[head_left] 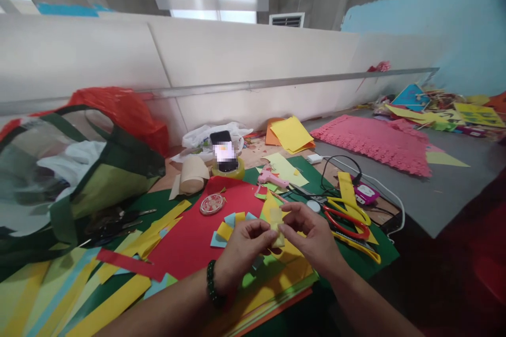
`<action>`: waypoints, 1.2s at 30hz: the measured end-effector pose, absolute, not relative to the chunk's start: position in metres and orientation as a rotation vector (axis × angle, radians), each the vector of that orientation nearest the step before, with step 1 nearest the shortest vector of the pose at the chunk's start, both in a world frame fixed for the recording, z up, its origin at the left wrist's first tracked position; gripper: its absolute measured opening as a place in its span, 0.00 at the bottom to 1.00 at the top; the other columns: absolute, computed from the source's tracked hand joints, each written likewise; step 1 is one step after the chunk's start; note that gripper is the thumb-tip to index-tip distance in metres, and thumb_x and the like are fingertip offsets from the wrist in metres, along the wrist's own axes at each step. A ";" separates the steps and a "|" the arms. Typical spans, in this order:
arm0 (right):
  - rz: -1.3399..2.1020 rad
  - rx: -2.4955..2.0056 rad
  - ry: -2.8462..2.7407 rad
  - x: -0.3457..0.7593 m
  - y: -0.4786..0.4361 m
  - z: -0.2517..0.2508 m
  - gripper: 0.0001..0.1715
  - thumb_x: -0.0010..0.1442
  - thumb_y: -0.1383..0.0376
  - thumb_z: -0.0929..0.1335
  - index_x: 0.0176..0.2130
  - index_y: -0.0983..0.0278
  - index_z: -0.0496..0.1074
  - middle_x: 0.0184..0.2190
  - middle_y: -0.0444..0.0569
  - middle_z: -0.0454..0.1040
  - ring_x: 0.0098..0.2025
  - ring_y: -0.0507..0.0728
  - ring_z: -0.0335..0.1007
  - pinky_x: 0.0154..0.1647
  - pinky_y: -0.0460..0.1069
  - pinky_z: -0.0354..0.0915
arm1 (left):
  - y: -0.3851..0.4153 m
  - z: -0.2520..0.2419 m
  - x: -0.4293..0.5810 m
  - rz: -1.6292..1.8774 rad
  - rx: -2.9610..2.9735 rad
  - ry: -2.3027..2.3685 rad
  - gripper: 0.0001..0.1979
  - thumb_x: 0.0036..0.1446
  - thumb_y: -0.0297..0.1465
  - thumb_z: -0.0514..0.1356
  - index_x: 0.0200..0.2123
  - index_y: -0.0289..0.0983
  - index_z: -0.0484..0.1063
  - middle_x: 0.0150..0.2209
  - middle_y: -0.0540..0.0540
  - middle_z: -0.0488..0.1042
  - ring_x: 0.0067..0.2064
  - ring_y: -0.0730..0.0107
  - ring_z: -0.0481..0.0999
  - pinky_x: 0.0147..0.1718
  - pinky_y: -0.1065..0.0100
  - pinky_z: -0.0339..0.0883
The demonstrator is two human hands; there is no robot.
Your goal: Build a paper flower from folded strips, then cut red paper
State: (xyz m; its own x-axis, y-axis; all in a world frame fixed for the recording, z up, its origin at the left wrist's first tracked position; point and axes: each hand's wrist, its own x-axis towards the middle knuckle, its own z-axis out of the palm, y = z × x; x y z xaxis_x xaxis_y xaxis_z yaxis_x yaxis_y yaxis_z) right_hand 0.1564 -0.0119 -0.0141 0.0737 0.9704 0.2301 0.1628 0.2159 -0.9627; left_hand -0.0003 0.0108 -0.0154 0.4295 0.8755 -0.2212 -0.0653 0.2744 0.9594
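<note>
Paper (pixel 275 216) pinched in my left fingers (pixel 265 240), right fingers (pixel 294 238) at its edge, can't tell if pinching, held above the stack (pixel 282 284) probably for access.

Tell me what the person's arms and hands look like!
No sleeves or gloves show. The left hand has a dark green bracelet of round beads at its wrist. The right hand has nothing visible at its wrist.

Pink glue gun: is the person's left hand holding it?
No, the pink glue gun lies apart from the left hand, which pinches a pale yellow paper piece.
</note>
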 end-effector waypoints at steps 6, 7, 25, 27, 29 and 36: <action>0.862 -1.181 -1.364 0.155 -0.011 -0.012 0.15 0.52 0.63 0.69 0.41 0.62 0.68 0.24 0.41 0.73 0.26 0.52 0.72 0.26 0.46 0.68 | 0.011 -0.014 0.000 0.773 1.088 0.932 0.26 0.37 0.51 0.71 0.25 0.34 0.72 0.23 0.48 0.74 0.28 0.67 0.78 0.25 0.74 0.61; 0.860 -1.178 -1.364 0.155 -0.011 -0.012 0.15 0.52 0.63 0.69 0.42 0.62 0.68 0.24 0.41 0.73 0.26 0.52 0.73 0.26 0.46 0.68 | 0.011 -0.014 0.000 0.773 1.092 0.929 0.26 0.37 0.51 0.71 0.25 0.34 0.72 0.23 0.48 0.74 0.28 0.67 0.78 0.25 0.74 0.61; 0.479 -1.105 -1.557 0.162 -0.015 -0.023 0.04 0.58 0.65 0.69 0.36 0.62 0.75 0.30 0.47 0.81 0.30 0.54 0.79 0.32 0.45 0.76 | 0.013 -0.011 -0.001 0.747 1.065 0.894 0.24 0.42 0.50 0.69 0.28 0.34 0.73 0.22 0.47 0.75 0.26 0.71 0.75 0.26 0.74 0.63; 0.443 -1.098 -1.574 0.162 -0.015 -0.023 0.04 0.58 0.65 0.69 0.36 0.62 0.74 0.31 0.47 0.81 0.30 0.55 0.79 0.32 0.45 0.76 | 0.013 -0.010 -0.001 0.745 1.020 0.893 0.26 0.43 0.53 0.67 0.27 0.34 0.72 0.22 0.47 0.74 0.26 0.69 0.76 0.25 0.74 0.63; 0.384 -1.074 -1.610 0.162 -0.016 -0.022 0.04 0.59 0.66 0.68 0.36 0.62 0.74 0.31 0.48 0.81 0.29 0.54 0.79 0.32 0.45 0.76 | 0.013 -0.009 -0.001 0.742 0.965 0.881 0.30 0.43 0.58 0.63 0.25 0.34 0.71 0.22 0.47 0.74 0.26 0.67 0.77 0.24 0.73 0.64; 0.176 -0.993 -1.757 0.166 -0.019 -0.019 0.06 0.61 0.69 0.68 0.40 0.61 0.74 0.31 0.47 0.81 0.30 0.53 0.79 0.34 0.45 0.75 | 0.013 -0.009 -0.003 0.728 1.028 0.863 0.28 0.38 0.55 0.69 0.25 0.34 0.70 0.21 0.49 0.74 0.23 0.74 0.73 0.24 0.75 0.65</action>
